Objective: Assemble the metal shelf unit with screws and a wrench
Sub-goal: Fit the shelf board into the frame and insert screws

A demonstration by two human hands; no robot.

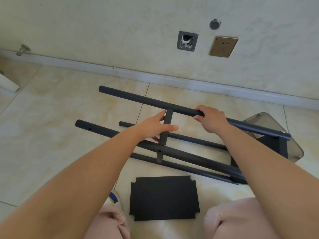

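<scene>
The shelf frame (pixel 189 157) is lying on its side on the tiled floor (pixel 51 118), its long dark tubes stretching out to both sides of the hands. The right hand (pixel 211 119) is gripping the upper tube (pixel 146 100), fingers curled around it. Just to its left, the left hand (pixel 155 127) is holding the short flat crossbar (pixel 167 125) that is running between two tubes, with the thumb across its front and the fingers behind. A flat black panel (pixel 164 198) with notched corners is lying on the floor nearer the person than both hands, between the knees.
</scene>
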